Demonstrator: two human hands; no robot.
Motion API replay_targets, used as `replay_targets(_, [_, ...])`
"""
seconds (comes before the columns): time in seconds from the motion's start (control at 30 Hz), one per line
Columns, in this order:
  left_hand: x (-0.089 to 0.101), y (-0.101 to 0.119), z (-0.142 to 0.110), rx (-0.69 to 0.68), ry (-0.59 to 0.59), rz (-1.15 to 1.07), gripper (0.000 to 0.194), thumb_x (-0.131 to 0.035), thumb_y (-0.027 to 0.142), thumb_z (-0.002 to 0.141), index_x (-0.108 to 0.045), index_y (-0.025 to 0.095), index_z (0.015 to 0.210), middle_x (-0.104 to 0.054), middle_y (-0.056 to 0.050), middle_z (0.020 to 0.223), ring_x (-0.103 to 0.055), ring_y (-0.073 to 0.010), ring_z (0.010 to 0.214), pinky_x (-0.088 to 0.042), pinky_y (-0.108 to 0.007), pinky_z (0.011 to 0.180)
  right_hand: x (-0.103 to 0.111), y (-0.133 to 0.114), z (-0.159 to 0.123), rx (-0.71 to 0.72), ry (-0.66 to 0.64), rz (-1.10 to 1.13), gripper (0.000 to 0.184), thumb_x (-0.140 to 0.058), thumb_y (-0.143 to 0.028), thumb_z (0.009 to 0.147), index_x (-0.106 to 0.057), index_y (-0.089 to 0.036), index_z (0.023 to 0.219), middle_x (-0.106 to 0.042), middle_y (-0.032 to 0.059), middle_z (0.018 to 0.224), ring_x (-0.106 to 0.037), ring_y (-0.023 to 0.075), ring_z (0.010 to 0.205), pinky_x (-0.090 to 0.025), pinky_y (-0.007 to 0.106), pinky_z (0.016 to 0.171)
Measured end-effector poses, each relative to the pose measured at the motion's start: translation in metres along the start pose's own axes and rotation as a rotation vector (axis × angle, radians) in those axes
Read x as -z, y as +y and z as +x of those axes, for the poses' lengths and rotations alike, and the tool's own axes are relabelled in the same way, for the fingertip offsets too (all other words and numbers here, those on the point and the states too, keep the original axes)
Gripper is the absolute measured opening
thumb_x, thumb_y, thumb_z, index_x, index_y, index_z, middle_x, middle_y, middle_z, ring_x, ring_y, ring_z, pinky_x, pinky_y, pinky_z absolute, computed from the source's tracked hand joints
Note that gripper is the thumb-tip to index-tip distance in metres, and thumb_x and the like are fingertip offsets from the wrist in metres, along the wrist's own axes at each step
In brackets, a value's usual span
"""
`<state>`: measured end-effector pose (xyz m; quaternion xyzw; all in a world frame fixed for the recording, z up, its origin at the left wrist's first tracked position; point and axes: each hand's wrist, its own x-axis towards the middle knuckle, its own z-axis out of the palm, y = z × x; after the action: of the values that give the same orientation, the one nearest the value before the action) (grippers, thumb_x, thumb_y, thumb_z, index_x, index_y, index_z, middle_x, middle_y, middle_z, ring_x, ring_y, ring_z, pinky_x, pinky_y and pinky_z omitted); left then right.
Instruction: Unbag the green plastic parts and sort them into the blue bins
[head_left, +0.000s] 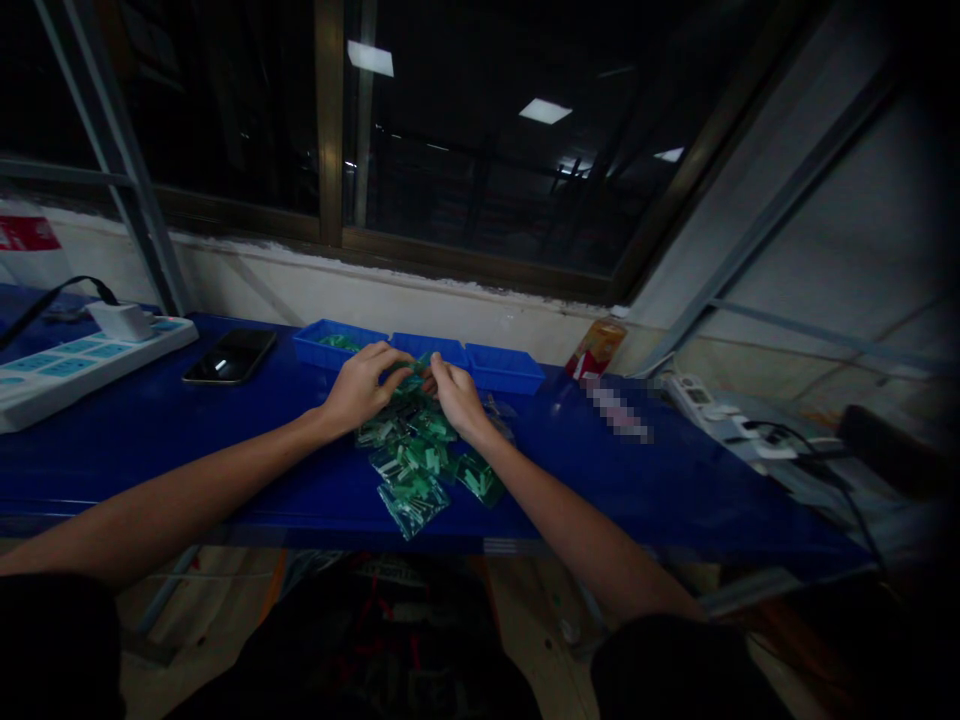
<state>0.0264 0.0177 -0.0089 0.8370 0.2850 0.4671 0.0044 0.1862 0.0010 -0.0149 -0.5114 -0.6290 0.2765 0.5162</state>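
Note:
Both hands meet over a heap of small green plastic packets [420, 450] on the blue table. My left hand [367, 385] is closed, thumb and fingers pinching one green packet [412, 378] from its left side. On the packet's other side my right hand [454, 395] grips it too, fingers bent together. Just behind the hands stand three blue trays in a row: the left tray [301, 350] has green packets in it, the middle tray [442, 345] is partly hidden by my hands, and the right tray [510, 375] stands beside it.
A black phone [231, 357] lies on the table [187, 440] at the left, near a white power strip [90, 365] with a plugged-in adapter. An orange and red bottle-like container [596, 350] lies back right. Another power strip [720, 415] with cables runs along the right edge.

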Motion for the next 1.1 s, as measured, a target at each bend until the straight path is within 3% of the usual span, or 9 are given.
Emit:
replay_targets(0.17, [-0.001, -0.003, -0.001, -0.086, -0.046, 0.019, 0.019, -0.049, 0.016, 0.080, -0.061, 0.019, 0.094, -0.057, -0.005, 0.086, -0.052, -0.0177, 0.083, -0.042, -0.032, 0.076, -0.010, -0.005, -0.006, -0.158, -0.153, 0.322, 0.044, -0.044, -0.058, 0.075, -0.057, -0.017, 0.070, -0.055, -0.0001, 0.055, -0.050, 0.0112, 0.049, -0.041, 0.024, 0.051])
replay_targets(0.3, [-0.004, 0.000, -0.001, -0.056, -0.153, -0.010, 0.022, -0.053, 0.020, 0.076, -0.061, 0.018, 0.096, -0.058, -0.006, 0.090, -0.052, -0.0197, 0.087, -0.040, -0.035, 0.080, -0.005, -0.002, -0.005, -0.017, 0.007, 0.172, 0.033, -0.044, -0.047, 0.079, -0.057, -0.018, 0.073, -0.057, -0.0005, 0.062, -0.052, 0.0132, 0.056, -0.041, 0.025, 0.054])
replay_targets(0.4, [-0.004, 0.002, 0.002, 0.191, -0.208, -0.246, 0.030, -0.048, 0.040, 0.080, -0.063, 0.016, 0.090, -0.062, -0.006, 0.085, -0.055, -0.0199, 0.082, -0.041, -0.033, 0.075, 0.002, -0.003, -0.005, 0.251, 0.084, -0.106, 0.028, -0.040, -0.038, 0.083, -0.060, -0.018, 0.081, -0.061, 0.0021, 0.075, -0.055, 0.0158, 0.072, -0.042, 0.028, 0.067])
replay_targets(0.53, [-0.001, 0.000, 0.007, 0.629, -0.193, -0.696, 0.057, -0.027, 0.058, 0.083, -0.061, 0.014, 0.074, -0.062, -0.007, 0.072, -0.057, -0.0182, 0.069, -0.042, -0.030, 0.064, 0.005, -0.007, -0.008, 0.512, 0.010, -0.334, 0.027, -0.042, -0.027, 0.084, -0.060, -0.022, 0.104, -0.059, 0.0053, 0.094, -0.054, 0.0170, 0.088, -0.041, 0.030, 0.080])
replay_targets(0.67, [0.002, -0.001, 0.009, 0.766, -0.163, -0.853, 0.039, -0.043, 0.049, 0.078, -0.058, 0.014, 0.070, -0.060, -0.006, 0.071, -0.056, -0.0152, 0.061, -0.042, -0.027, 0.058, 0.005, -0.007, -0.009, 0.588, 0.025, -0.507, 0.035, -0.046, -0.015, 0.077, -0.058, -0.022, 0.109, -0.056, 0.0056, 0.091, -0.050, 0.0188, 0.091, -0.040, 0.034, 0.085])
replay_targets(0.8, [0.002, -0.003, 0.010, 0.727, -0.080, -0.778, 0.018, -0.050, 0.031, 0.074, -0.056, 0.014, 0.074, -0.059, -0.004, 0.073, -0.053, -0.0130, 0.059, -0.042, -0.025, 0.056, 0.005, -0.008, -0.010, 0.567, 0.134, -0.539, 0.046, -0.044, -0.007, 0.070, -0.055, -0.023, 0.112, -0.051, 0.0066, 0.100, -0.046, 0.0207, 0.098, -0.036, 0.038, 0.090])
replay_targets(0.9, [0.004, -0.007, 0.010, 0.647, 0.011, -0.658, 0.014, -0.050, 0.029, 0.076, -0.056, 0.016, 0.079, -0.056, -0.002, 0.074, -0.050, -0.0123, 0.060, -0.041, -0.025, 0.059, 0.003, -0.011, -0.011, 0.476, 0.201, -0.446, 0.032, -0.047, -0.016, 0.073, -0.057, -0.019, 0.104, -0.051, 0.0079, 0.100, -0.046, 0.0216, 0.100, -0.036, 0.038, 0.090])
replay_targets(0.97, [0.006, -0.007, 0.009, 0.459, 0.048, -0.440, 0.017, -0.050, 0.028, 0.077, -0.057, 0.017, 0.090, -0.056, -0.002, 0.078, -0.051, -0.0139, 0.065, -0.042, -0.027, 0.063, 0.000, -0.013, -0.011, 0.338, 0.155, -0.286, 0.021, -0.046, -0.030, 0.079, -0.059, -0.018, 0.091, -0.055, 0.0062, 0.089, -0.051, 0.0197, 0.091, -0.039, 0.036, 0.084])
replay_targets(1.1, [0.005, -0.002, 0.003, 0.020, -0.043, -0.065, 0.026, -0.044, 0.019, 0.082, -0.056, 0.018, 0.106, -0.055, -0.006, 0.088, -0.053, -0.0170, 0.081, -0.043, -0.030, 0.072, -0.005, -0.015, -0.009, -0.011, -0.038, 0.104, 0.048, -0.026, -0.050, 0.085, -0.059, -0.017, 0.073, -0.056, 0.0029, 0.062, -0.053, 0.0141, 0.061, -0.042, 0.029, 0.062])
